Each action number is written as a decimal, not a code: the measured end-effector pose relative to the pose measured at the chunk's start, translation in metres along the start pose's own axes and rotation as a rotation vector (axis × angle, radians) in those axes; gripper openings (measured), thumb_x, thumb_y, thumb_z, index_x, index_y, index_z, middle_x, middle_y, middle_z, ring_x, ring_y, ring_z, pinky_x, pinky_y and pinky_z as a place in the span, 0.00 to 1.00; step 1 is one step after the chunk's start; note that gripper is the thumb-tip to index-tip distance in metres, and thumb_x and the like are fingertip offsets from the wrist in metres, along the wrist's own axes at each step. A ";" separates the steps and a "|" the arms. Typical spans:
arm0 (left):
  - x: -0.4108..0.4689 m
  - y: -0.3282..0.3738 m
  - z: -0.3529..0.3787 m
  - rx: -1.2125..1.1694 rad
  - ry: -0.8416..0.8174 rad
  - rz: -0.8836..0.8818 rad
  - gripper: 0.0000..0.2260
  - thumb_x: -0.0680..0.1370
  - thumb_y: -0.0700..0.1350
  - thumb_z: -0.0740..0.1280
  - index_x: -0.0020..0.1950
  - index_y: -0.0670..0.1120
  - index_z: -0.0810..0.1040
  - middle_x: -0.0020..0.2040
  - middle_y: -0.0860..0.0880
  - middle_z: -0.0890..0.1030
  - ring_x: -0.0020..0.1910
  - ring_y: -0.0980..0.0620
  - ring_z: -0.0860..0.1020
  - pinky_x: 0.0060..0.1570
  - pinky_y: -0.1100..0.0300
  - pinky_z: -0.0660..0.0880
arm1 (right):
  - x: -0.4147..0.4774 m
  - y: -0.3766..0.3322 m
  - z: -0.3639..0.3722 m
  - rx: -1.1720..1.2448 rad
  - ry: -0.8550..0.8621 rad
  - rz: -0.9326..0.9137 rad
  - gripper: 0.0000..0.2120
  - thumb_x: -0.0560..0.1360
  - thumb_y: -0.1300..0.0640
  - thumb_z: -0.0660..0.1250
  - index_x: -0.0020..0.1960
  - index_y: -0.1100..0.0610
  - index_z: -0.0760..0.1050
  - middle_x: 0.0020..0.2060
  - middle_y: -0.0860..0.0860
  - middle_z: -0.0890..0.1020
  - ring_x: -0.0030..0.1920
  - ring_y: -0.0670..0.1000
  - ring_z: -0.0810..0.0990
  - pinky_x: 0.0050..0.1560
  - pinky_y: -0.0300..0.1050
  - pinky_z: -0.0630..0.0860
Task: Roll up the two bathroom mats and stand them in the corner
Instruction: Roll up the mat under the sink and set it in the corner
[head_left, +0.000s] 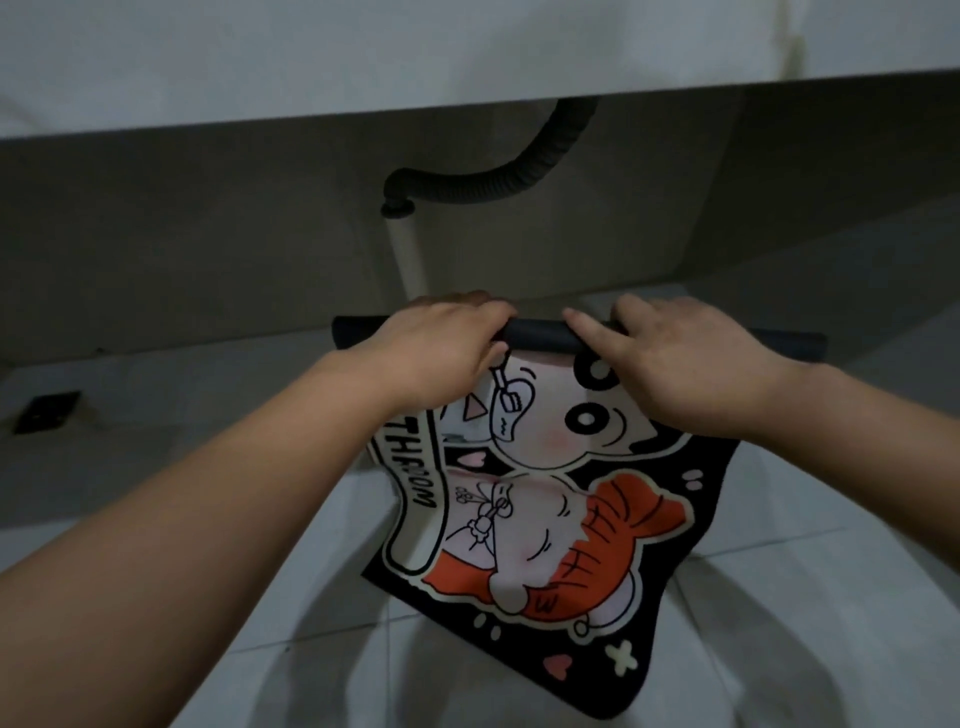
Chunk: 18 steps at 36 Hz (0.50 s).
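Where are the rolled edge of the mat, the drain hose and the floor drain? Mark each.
rolled edge of the mat (540, 336), head view, on the dark tube between the hands.
drain hose (498, 182), head view, mid-bend of the ribbed pipe.
floor drain (45, 411), head view, centre of the dark grate.

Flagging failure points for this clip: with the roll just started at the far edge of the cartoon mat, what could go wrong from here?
1. Both the left hand and right hand sit near the middle of the rolled edge, so its ends may lag and the roll could cone.
2. The flat part of the mat already looks buckled, which could leave the roll loose or creased.
3. The drain pipe stands close behind.
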<state>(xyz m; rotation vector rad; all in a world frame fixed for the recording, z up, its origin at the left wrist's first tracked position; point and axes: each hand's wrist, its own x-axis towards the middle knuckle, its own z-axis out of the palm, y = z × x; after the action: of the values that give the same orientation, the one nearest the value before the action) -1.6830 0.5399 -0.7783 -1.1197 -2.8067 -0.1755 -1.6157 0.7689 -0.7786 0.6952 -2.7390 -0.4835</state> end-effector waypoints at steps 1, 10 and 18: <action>0.000 0.000 0.000 0.000 0.003 -0.010 0.10 0.80 0.52 0.58 0.60 0.52 0.68 0.53 0.50 0.76 0.51 0.47 0.76 0.44 0.54 0.71 | 0.000 0.000 0.000 0.027 0.017 -0.003 0.28 0.70 0.59 0.64 0.70 0.59 0.66 0.38 0.58 0.74 0.30 0.55 0.67 0.30 0.46 0.60; 0.003 0.007 0.005 -0.014 -0.025 -0.028 0.08 0.76 0.42 0.62 0.50 0.50 0.63 0.36 0.52 0.71 0.36 0.48 0.71 0.34 0.56 0.63 | 0.005 -0.004 -0.009 0.286 -0.016 0.144 0.11 0.72 0.59 0.66 0.46 0.56 0.63 0.36 0.51 0.68 0.32 0.55 0.68 0.31 0.48 0.64; -0.001 0.000 0.017 -0.078 -0.053 0.046 0.13 0.78 0.58 0.61 0.61 0.57 0.66 0.46 0.55 0.77 0.46 0.51 0.77 0.41 0.57 0.69 | 0.015 -0.004 -0.009 0.281 -0.165 0.053 0.21 0.76 0.37 0.54 0.61 0.50 0.66 0.33 0.46 0.70 0.30 0.47 0.67 0.34 0.46 0.65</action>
<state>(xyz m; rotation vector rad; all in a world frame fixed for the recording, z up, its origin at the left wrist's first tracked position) -1.6838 0.5415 -0.7949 -1.2228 -2.8399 -0.2561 -1.6239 0.7560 -0.7690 0.6715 -3.0078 -0.1495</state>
